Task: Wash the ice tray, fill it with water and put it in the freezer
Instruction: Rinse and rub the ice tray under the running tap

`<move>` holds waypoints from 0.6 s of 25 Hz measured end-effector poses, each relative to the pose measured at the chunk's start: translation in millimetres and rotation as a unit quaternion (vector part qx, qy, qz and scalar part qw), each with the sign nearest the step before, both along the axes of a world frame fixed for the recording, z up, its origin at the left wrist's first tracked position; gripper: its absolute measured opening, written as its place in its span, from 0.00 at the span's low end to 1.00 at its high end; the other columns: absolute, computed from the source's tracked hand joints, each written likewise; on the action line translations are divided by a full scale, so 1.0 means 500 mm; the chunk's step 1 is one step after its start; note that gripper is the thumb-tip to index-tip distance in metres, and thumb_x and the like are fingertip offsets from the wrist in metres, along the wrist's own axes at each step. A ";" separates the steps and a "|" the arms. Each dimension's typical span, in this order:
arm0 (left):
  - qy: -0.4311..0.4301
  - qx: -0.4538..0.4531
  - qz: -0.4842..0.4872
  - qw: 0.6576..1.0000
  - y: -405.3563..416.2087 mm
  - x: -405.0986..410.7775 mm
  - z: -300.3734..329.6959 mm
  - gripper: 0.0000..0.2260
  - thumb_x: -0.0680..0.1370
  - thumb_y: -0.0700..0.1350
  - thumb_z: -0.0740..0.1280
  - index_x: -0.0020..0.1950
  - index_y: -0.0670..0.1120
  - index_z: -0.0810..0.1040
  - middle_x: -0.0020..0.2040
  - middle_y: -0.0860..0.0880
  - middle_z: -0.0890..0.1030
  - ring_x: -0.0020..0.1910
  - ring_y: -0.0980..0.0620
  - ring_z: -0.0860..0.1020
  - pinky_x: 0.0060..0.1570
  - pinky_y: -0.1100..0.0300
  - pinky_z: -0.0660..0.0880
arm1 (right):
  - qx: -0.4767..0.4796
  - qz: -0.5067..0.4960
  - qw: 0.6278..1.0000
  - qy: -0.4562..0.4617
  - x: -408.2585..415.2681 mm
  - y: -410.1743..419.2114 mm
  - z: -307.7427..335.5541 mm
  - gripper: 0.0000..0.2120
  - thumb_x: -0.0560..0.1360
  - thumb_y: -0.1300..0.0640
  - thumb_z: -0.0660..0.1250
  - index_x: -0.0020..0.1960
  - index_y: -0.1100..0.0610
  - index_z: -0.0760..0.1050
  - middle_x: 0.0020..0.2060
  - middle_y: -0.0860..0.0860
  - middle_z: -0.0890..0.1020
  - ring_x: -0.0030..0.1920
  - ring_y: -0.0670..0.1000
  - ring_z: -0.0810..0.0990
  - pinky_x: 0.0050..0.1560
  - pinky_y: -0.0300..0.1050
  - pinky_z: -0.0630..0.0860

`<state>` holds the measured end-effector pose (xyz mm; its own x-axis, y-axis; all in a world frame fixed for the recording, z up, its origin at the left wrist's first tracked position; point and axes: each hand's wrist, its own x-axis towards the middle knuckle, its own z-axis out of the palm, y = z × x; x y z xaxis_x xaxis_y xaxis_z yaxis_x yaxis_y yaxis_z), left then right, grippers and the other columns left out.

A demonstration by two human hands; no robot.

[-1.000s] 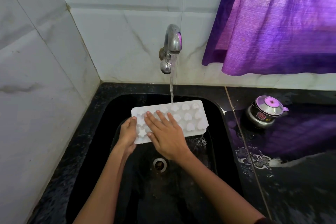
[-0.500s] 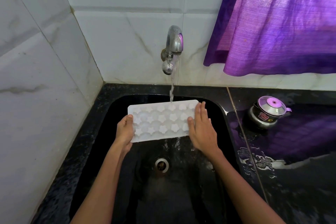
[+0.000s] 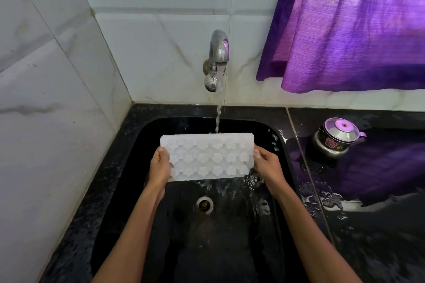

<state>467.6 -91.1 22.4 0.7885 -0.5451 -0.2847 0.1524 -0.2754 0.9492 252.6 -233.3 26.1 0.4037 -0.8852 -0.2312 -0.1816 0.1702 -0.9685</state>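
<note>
The left hand [image 3: 159, 166] grips the left short edge of the ice tray [image 3: 208, 156], thumb on top, fingers curled beneath and hidden. The right hand [image 3: 268, 166] grips the right short edge the same way, fingers likewise out of sight. The tray is held level at frame centre, over the black sink [image 3: 279, 145], with its far edge under the stream from the tap [image 3: 217, 60]. Water spills off the tray's near edge toward the drain [image 3: 204, 205]. A small metal pot [image 3: 337, 139] stands at right on the wet counter [image 3: 368, 225]; its label is unreadable. A purple curtain [image 3: 354, 27] is cut off at upper right.

White ice tray [image 3: 208, 156] (flower-shaped cells) held level over the sink, far edge under running water.
</note>
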 end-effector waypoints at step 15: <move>0.327 -0.166 0.037 0.930 0.055 -0.055 0.023 0.20 0.80 0.42 0.48 0.69 0.43 0.69 0.57 0.36 0.75 0.55 0.41 0.75 0.54 0.49 0.72 | 0.221 -0.150 0.950 -0.164 -0.028 0.060 -0.007 0.12 0.81 0.59 0.57 0.49 0.64 0.77 0.49 0.58 0.80 0.43 0.49 0.80 0.43 0.39 0.77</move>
